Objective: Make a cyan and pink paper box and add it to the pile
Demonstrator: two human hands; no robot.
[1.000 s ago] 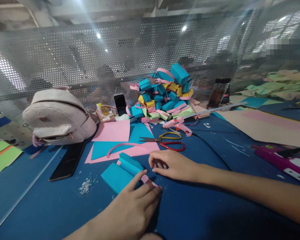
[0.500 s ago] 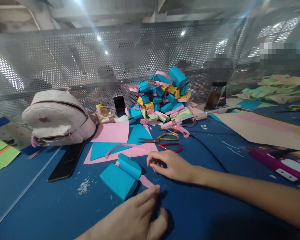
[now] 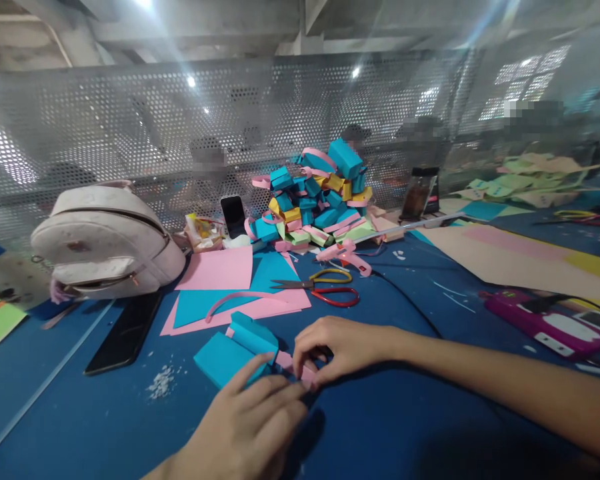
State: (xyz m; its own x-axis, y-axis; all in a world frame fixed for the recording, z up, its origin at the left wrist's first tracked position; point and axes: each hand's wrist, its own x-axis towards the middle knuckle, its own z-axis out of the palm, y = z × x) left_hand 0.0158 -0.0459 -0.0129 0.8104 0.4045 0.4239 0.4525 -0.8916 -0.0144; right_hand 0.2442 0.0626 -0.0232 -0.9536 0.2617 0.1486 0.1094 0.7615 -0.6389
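Note:
A small blue folded-paper box (image 3: 220, 357) with a rolled blue flap lies on the table in front of me. From its right side a pink paper strip (image 3: 284, 361) sticks out. My right hand (image 3: 343, 350) pinches the free end of that strip between thumb and fingers. My left hand (image 3: 260, 417) is stretched out from below, its index fingertip against the box's right edge. Its other fingers reach close to the strip's end; whether they touch it is hard to see.
Behind the box lie pink and blue sheets (image 3: 215, 270), scissors (image 3: 325, 285) and a pink glue gun (image 3: 347, 255) with its cord. A heap of paper boxes (image 3: 320, 193) stands farther back. A white backpack (image 3: 105, 243) and black phone (image 3: 123, 333) are left, a purple power strip (image 3: 545, 320) right.
My right hand has moved down and left onto the strip and now pinches its end. My left index finger has shifted left to the box's edge. The view has turned slightly.

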